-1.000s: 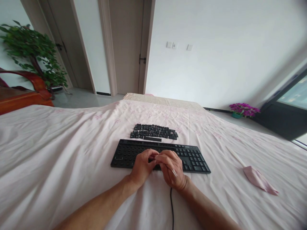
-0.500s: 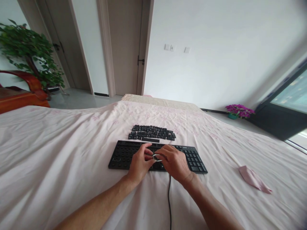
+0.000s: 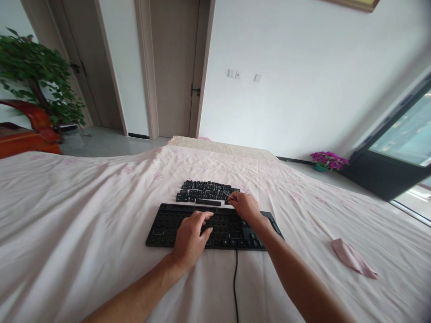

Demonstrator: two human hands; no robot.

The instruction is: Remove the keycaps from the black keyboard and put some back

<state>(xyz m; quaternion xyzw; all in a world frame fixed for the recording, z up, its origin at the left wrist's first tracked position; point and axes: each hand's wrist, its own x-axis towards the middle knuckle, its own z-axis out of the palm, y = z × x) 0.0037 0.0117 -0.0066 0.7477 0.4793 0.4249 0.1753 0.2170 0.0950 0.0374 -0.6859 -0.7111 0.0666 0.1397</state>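
Note:
A black keyboard (image 3: 164, 224) with most keycaps removed lies on the pink bed sheet (image 3: 84, 202). Its cable (image 3: 235, 278) runs toward me. Rows of loose black keycaps (image 3: 202, 192) lie just beyond it. My left hand (image 3: 190, 235) rests on the keyboard's middle with fingers loosely spread, holding nothing. My right hand (image 3: 244, 206) reaches over the keyboard's far edge to the right end of the keycap rows. Its fingers are pinched on a thin metal tool that pokes out toward the keycaps.
A folded pink cloth (image 3: 352, 258) lies on the sheet to the right. A potted green plant (image 3: 37, 76) and red wooden furniture (image 3: 27, 134) stand at far left. Doors (image 3: 171, 67) are behind the bed, purple flowers (image 3: 328, 160) by the window at right.
My right hand left the keyboard's middle and moved forward to the loose keycaps, carrying the metal tool. My left hand let go and flattened on the keyboard.

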